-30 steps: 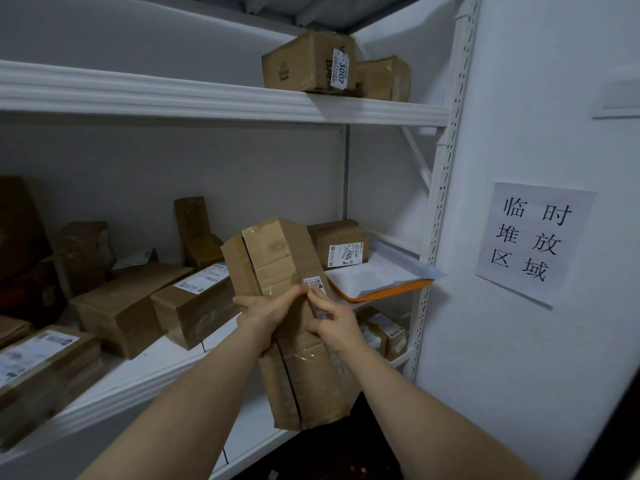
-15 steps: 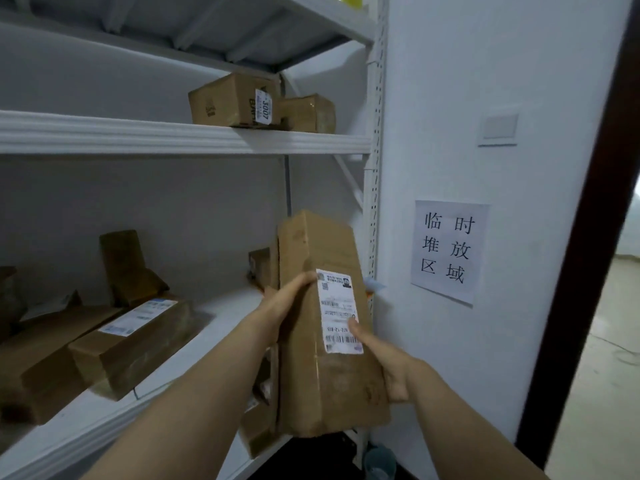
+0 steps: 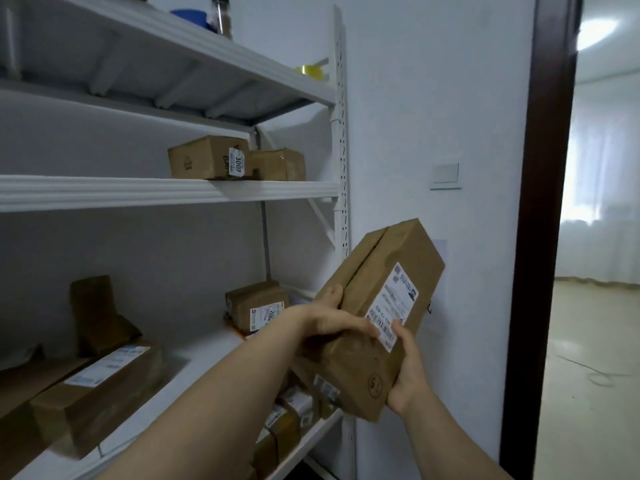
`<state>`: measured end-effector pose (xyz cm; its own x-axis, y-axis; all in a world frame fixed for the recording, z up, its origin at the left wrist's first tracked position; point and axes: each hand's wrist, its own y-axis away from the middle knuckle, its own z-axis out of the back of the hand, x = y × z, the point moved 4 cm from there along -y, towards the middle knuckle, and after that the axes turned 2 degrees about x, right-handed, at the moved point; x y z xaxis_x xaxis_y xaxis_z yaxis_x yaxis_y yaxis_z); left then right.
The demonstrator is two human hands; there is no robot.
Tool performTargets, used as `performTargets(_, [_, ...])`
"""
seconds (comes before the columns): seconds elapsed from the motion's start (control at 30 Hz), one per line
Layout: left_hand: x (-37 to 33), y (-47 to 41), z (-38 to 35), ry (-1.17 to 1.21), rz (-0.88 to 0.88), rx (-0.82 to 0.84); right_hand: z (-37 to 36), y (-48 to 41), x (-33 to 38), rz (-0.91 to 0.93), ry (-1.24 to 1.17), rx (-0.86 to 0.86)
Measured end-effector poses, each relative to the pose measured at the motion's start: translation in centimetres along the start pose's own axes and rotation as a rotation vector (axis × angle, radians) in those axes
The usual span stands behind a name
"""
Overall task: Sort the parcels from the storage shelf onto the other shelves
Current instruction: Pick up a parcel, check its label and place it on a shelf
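I hold a long brown cardboard parcel (image 3: pixel 377 306) with a white shipping label, tilted with its top to the right, in front of the white wall beside the storage shelf (image 3: pixel 166 192). My left hand (image 3: pixel 332 322) grips its upper left side. My right hand (image 3: pixel 407 372) cups its lower right end. On the middle shelf board lie a long labelled parcel (image 3: pixel 100 386), a small parcel (image 3: pixel 258 304) and a dark upright one (image 3: pixel 95 313). Two boxes (image 3: pixel 207 157) (image 3: pixel 278 164) stand on the board above.
Several small parcels (image 3: pixel 294 407) lie on the lower board under my left arm. The white shelf upright (image 3: pixel 343 168) runs next to the wall. A dark door frame (image 3: pixel 540 237) at the right opens onto a bright room with a bare floor (image 3: pixel 588 375). A wall switch (image 3: pixel 446 174) sits above.
My view has swung right toward the doorway. The parcel has moved right, off the shelf front, and tipped from upright to a slant. My right hand slid down to its lower end.
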<state>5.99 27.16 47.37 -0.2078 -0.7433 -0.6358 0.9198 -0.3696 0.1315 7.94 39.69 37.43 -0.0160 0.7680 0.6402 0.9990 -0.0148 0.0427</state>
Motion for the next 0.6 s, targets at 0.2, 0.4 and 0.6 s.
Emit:
performTargets(0.2, [-1.8,2.5,4.9,0.006,-0.01,-0.189,-5.7,0.9,0.6,0.142,-0.13,0.031])
performTargets(0.4, [-2.1,6.9,10.9,0.017,-0.098,-0.424,-11.9,2.1,-0.9,0.168,-0.143,0.128])
performTargets(0.6, [0.9,11.7,16.1,0.075,-0.075,-0.487,-17.8,4.4,-2.6,0.119,-0.022,0.277])
